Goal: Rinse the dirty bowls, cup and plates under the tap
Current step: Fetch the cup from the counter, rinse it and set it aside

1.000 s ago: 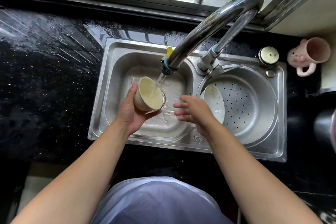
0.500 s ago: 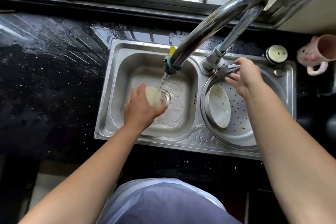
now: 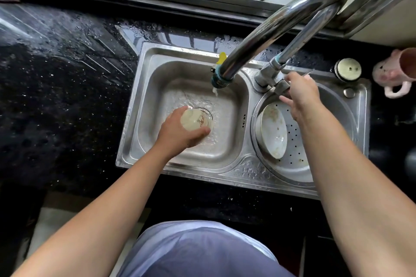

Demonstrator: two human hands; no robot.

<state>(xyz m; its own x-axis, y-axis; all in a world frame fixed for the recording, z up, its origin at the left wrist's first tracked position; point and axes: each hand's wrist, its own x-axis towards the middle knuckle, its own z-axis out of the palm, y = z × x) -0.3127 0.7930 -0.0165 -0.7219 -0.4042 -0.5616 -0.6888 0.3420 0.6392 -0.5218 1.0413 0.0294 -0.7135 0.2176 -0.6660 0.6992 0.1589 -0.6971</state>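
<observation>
My left hand (image 3: 177, 134) grips a small cream bowl (image 3: 195, 120), tipped mouth-down low in the left sink basin (image 3: 157, 87) over the drain. Only a short trickle leaves the spout of the chrome tap (image 3: 265, 36). My right hand (image 3: 300, 94) is closed on the tap lever (image 3: 282, 86) at the tap's base. A dirty white bowl (image 3: 273, 130) leans on its side in the perforated round right basin (image 3: 299, 159).
A pink mug (image 3: 398, 72) lies on its side on the black counter (image 3: 56, 96) at the far right, next to a round cream-topped knob (image 3: 348, 69). The counter is wet, and window bars run along the back.
My left hand lowered the bowl from under the stream and turned it mouth-down over the drain. My right hand rose to the tap lever, and the water has thinned to a trickle.
</observation>
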